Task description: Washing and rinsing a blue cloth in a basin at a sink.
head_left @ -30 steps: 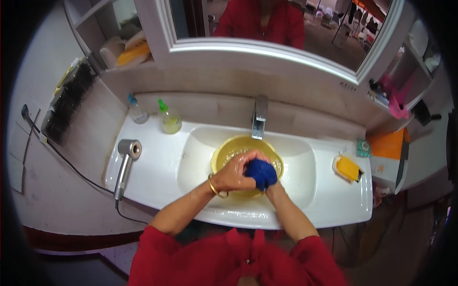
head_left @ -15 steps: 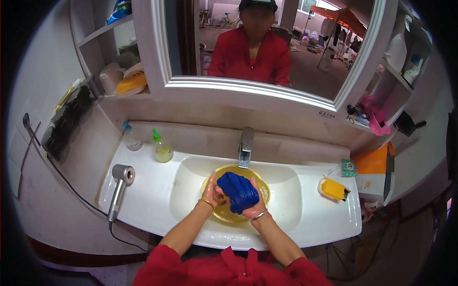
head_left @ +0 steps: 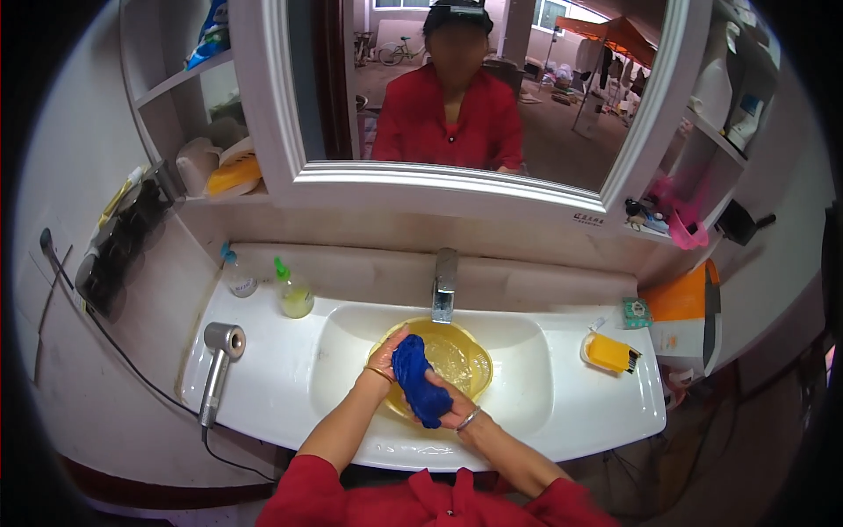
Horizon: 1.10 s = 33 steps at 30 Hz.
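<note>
A wet, bunched-up blue cloth [head_left: 420,379] is held between my two hands above a yellow basin [head_left: 481,373]. My left hand [head_left: 385,355] grips the cloth's upper left end, with part of the fingers hidden behind it. Lower down on the right, my right hand [head_left: 456,405] is closed around the other end. Water shows in the basin, which sits inside the white sink [head_left: 527,378]. Just beyond the basin stands the metal faucet [head_left: 444,285].
A hair dryer [head_left: 219,369] with a cord lies on the left counter. Behind it are a green-topped pump bottle [head_left: 295,299] and a blue-topped bottle [head_left: 239,279]. On the right sits a yellow brush [head_left: 609,352] in a dish. A framed mirror [head_left: 562,132] hangs above.
The blue cloth has turned from a wide bundle into a longer, slanting one and shifted left and nearer me. My right hand has moved down and left, uncovering the water.
</note>
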Motion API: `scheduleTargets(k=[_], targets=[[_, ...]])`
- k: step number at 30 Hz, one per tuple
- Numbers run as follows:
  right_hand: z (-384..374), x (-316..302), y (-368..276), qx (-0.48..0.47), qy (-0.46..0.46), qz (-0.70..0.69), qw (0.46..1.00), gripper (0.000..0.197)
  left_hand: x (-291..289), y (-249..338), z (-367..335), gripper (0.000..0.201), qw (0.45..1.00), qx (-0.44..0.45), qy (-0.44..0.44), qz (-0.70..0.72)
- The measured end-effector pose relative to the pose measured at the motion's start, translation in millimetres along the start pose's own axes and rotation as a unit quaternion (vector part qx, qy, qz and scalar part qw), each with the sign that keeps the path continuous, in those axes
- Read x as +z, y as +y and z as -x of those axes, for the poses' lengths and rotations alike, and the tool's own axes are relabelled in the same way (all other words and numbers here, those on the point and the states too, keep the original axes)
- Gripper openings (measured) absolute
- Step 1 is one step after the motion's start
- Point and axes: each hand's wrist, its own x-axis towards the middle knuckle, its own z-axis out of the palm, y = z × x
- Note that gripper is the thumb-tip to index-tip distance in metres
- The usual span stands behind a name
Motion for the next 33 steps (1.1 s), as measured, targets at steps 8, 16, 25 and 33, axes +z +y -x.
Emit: scheduleTargets(k=[8,16,25,33], targets=[[-17.9,-19.5,-25.0,-0.035,0.185,0.679,0.709,0.067,-9.7,-3.4,-26.6,0.022,0.962,0.071,0.032,-0.262],[-5.0,-16.0,-34.5,0.020,0.193,0.844,0.500,0.071,9.3,-15.9,-2.8,0.037,0.921,0.111,0.098,-0.361],[-12.0,-78.4,-21.2,-0.001,0.181,0.253,0.950,0.051,71.0,4.6,46.7,0.025,0.718,0.371,-0.072,-0.585],[-21.1,-102.7,-29.6,-0.119,0.095,0.538,0.829,0.047,96.3,-9.3,66.3,0.029,0.519,0.406,-0.364,-0.658]])
